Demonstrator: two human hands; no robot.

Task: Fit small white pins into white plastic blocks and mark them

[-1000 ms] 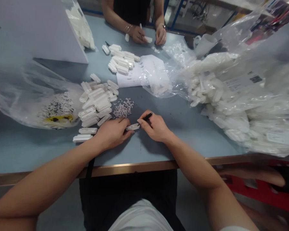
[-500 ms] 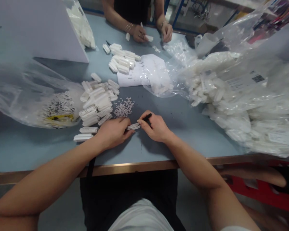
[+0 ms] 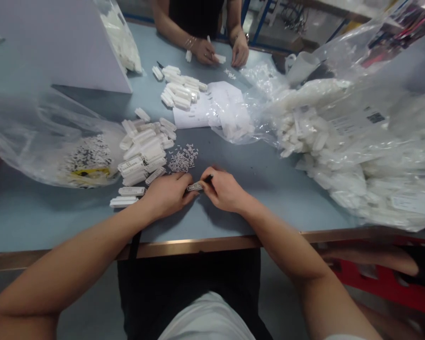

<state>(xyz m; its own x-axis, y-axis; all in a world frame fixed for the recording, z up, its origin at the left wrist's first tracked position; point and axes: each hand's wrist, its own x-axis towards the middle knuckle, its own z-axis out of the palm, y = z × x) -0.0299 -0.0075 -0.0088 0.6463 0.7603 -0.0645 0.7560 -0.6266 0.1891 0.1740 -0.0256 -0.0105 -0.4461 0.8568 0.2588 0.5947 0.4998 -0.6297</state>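
Observation:
My left hand (image 3: pixel 167 194) pinches one end of a white plastic connector strip (image 3: pixel 194 187), which has a row of small dark holes. My right hand (image 3: pixel 224 190) sits just beside the strip's other end, holding a slim black pen-shaped tool (image 3: pixel 208 178). Its tip is hidden by my fingers. To the left of my left hand lies a heap of similar white connectors (image 3: pixel 143 153). A small pile of tiny white pins (image 3: pixel 182 159) lies just above my hands on the blue-grey table (image 3: pixel 92 222).
A co-worker's hands (image 3: pixel 219 53) work a white piece across the table, beside more connectors (image 3: pixel 179 85) and white paper (image 3: pixel 194 115). Clear plastic bags of white parts (image 3: pixel 343 141) fill the right side, with another bag (image 3: pixel 53 146) at left. A grey board (image 3: pixel 56 42) stands far left.
My right hand has moved left, closer to the strip and my left hand. The black tool now shows less and sits lower. The co-worker's hands have shifted slightly.

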